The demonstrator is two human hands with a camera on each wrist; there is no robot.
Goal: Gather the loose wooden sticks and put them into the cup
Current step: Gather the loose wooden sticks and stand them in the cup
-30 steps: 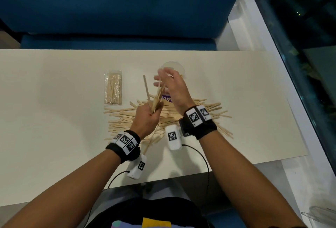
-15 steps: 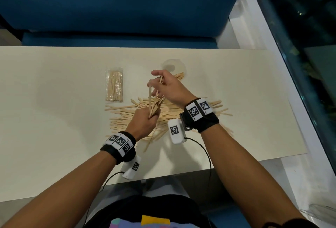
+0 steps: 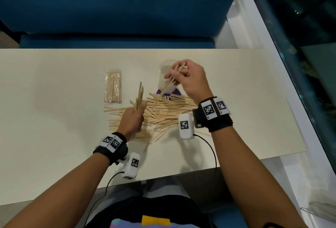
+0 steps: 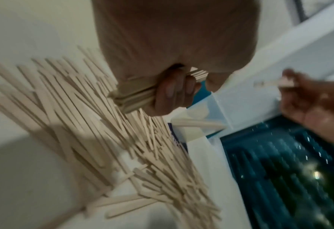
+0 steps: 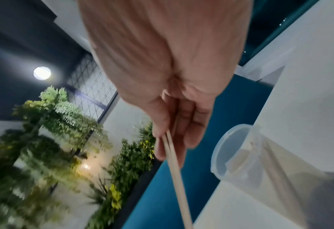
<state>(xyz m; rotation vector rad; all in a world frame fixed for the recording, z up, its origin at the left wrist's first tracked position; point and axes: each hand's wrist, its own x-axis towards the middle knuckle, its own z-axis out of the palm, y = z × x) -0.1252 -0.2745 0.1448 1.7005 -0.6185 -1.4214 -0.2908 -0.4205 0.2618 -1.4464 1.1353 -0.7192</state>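
A pile of loose wooden sticks lies spread on the cream table, and shows again in the left wrist view. Behind it stands a clear plastic cup with a purple label, with a few sticks inside. My left hand grips an upright bundle of sticks over the pile. My right hand pinches a few sticks that slant down right at the cup, beside its rim.
A sealed clear packet of sticks lies left of the cup. A blue sofa runs along the table's far edge. A white ledge and dark glass stand to the right.
My right hand drew a few sticks out of the left hand's bundle and carried them up and right to the cup. The left hand stayed over the pile with its bundle.
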